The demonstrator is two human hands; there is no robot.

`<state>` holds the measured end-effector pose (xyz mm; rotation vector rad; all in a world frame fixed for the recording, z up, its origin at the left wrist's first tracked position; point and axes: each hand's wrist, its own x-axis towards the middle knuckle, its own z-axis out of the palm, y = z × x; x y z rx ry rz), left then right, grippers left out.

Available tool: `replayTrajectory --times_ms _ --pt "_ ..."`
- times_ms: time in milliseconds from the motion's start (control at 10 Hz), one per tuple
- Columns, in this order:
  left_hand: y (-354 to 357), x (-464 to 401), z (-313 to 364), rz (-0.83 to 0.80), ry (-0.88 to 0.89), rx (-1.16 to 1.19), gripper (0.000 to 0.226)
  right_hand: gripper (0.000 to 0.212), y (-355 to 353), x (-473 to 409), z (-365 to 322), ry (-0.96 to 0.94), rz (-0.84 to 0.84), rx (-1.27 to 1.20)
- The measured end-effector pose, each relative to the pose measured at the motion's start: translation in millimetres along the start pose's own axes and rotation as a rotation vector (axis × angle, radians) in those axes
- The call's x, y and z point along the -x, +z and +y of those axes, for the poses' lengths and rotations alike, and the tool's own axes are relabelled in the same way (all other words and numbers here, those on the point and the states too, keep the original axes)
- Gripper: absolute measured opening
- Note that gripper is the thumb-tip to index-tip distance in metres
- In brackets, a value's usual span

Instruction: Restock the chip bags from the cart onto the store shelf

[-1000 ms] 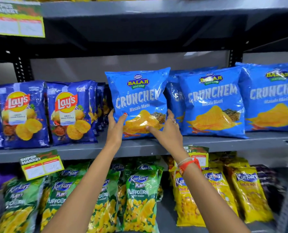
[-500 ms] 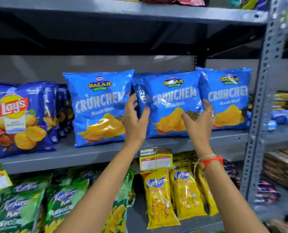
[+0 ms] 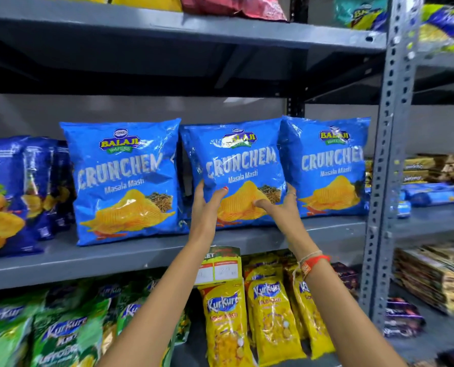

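Three light-blue Crunchem chip bags stand upright in a row on the grey middle shelf. My left hand grips the lower left edge of the middle Crunchem bag, thumb on its front. On that bag's lower right corner my right hand holds with a thumb across the front. The left Crunchem bag stands free beside it, and the right Crunchem bag touches the middle one. More blue bags show behind the middle bag. The cart is out of view.
Dark-blue Lay's bags fill the shelf's left end. Below hang green Kurkure bags, yellow Kurkure bags and a price tag. A perforated grey upright bounds the shelf on the right, with another stocked rack beyond.
Both hands left the left Crunchem bag standing on the shelf and moved right onto the middle bag, closing on its lower corners. The view shifted right.
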<state>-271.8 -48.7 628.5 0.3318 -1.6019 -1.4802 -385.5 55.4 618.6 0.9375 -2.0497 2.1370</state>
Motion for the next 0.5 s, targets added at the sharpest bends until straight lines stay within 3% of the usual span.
replayTrajectory --times_ms 400,500 --pt "-10.0 1.3 -6.2 0.029 0.07 -0.041 0.077 0.094 16.1 -7.9 6.3 -0.01 -0.031 0.051" --pt "-8.2 10.6 -5.9 0.114 0.218 -0.106 0.074 0.091 14.3 -2.9 -0.4 -0.15 0.163 0.061"
